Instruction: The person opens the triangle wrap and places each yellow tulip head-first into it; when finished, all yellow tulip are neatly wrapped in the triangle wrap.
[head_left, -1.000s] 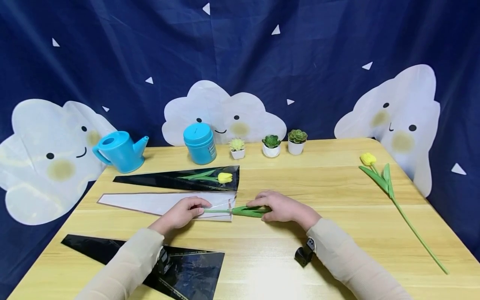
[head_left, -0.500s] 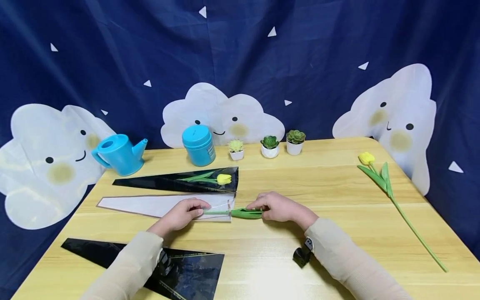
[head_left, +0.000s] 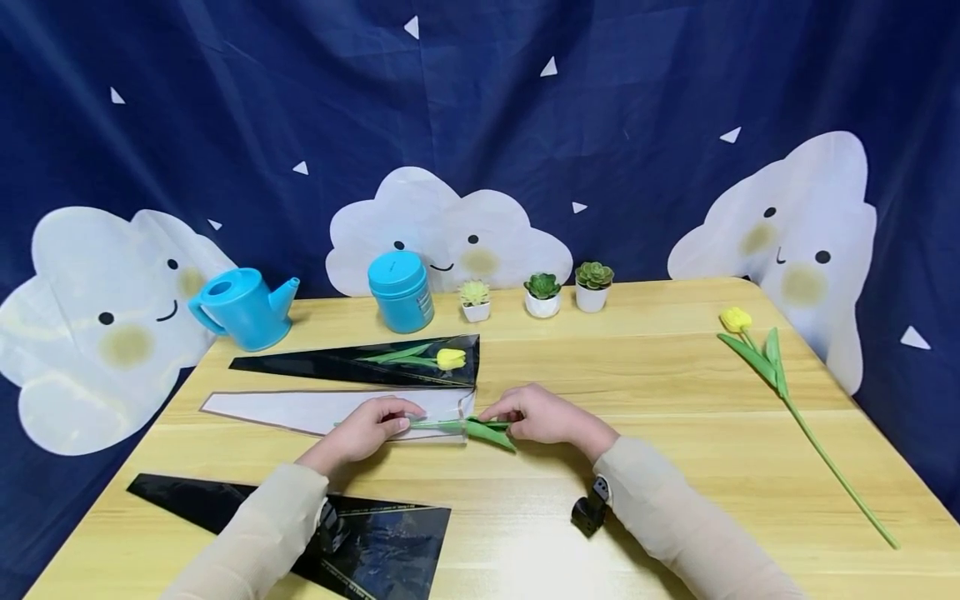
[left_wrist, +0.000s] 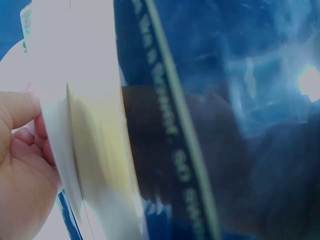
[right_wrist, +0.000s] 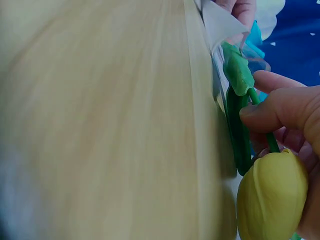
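A white flower sleeve (head_left: pixel 277 407) with a brown border lies on the table, its wide end to the right. My left hand (head_left: pixel 367 428) holds the sleeve near that end, its thumb and fingers at the film in the left wrist view. Inside the clear front runs the green stem of a yellow tulip (right_wrist: pixel 272 195), with its leaves (head_left: pixel 489 432) at the sleeve's mouth. My right hand (head_left: pixel 546 414) pinches the tulip's stem between thumb and fingers, just below the bloom in the right wrist view. In the head view the right hand hides the bloom.
Behind lies a black sleeve (head_left: pixel 300 364) with a yellow tulip in it; another black sleeve (head_left: pixel 397 542) lies in front, under the left forearm. A loose tulip (head_left: pixel 806 425) rests at right. A blue watering can (head_left: pixel 243 310), blue canister (head_left: pixel 401 292) and small potted succulents (head_left: pixel 542 296) line the back.
My right hand has moved left with the tulip, its stem sliding farther into the white sleeve. A leaf now points toward the front right. The left hand stays in place.
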